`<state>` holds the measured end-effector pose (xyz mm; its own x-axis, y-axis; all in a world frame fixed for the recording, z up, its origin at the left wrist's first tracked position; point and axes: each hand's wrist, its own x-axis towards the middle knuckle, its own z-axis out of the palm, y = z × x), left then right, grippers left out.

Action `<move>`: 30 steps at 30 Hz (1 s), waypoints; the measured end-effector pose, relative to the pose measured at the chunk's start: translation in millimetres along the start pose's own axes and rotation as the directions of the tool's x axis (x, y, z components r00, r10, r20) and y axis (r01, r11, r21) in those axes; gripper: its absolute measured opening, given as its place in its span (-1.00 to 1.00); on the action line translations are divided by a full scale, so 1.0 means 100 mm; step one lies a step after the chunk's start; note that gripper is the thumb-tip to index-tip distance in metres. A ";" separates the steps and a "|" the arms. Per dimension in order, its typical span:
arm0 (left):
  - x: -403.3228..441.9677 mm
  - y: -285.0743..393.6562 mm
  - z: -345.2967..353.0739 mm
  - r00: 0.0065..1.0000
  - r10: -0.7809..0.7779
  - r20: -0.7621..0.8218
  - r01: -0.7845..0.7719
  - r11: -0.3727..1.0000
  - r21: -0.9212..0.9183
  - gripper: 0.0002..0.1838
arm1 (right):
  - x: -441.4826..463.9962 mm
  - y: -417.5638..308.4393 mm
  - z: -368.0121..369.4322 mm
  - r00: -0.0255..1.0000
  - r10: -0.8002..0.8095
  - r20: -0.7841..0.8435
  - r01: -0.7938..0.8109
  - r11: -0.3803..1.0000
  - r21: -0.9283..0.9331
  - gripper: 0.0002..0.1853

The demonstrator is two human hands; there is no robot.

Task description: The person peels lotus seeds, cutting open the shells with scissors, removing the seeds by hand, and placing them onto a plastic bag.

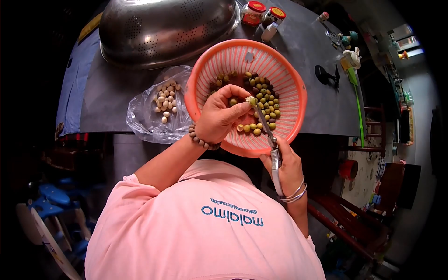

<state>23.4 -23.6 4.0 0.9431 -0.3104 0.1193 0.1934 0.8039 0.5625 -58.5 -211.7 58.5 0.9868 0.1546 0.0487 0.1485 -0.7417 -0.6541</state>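
My left hand [221, 113], with a beaded bracelet at the wrist, pinches a small green nut [251, 101] between thumb and fingertips over the orange basket [299, 93]. My right hand [285, 163] is wrapped round the handle of a metal cutting tool [275, 161]. Its long narrow jaws point up to the nut and meet it or nearly so. Several green and brown nuts [265, 97] lie in the basket beneath. To the left, a clear plastic bag [140, 114] holds several pale peeled nuts [165, 99].
A large metal colander [163, 28] lies upside down at the back left of the grey table [105, 98]. Two red-lidded jars [253, 13] and a small white bottle [269, 32] stand behind the basket. A black stand [327, 76] is at the right.
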 end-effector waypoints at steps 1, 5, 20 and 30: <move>0.00 0.01 0.01 1.000 -0.008 -0.008 0.008 1.000 0.025 -0.80 | 0.00 -0.01 -0.01 1.000 0.019 0.024 -0.020 0.999 0.043 -0.56; 0.00 0.02 0.01 1.000 -0.013 -0.020 0.014 0.998 0.056 -0.80 | -0.02 0.01 -0.01 0.999 0.029 0.037 -0.033 0.991 0.131 -0.61; 0.01 0.03 -0.05 0.998 -0.018 0.052 0.018 1.000 -0.005 -0.80 | -0.03 -0.05 -0.07 0.958 0.138 0.251 -0.217 0.922 0.321 -0.64; 0.01 0.03 0.02 0.998 -0.068 -0.009 0.067 0.993 -0.095 -0.78 | 0.01 -0.07 -0.02 0.974 0.167 0.152 -0.202 0.946 0.252 -0.55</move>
<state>24.7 -22.6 7.3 0.9302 -0.3596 0.0735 0.2808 0.8261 0.4886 -58.0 -207.4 64.9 0.9762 0.1262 -0.1766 -0.0747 -0.5684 -0.8193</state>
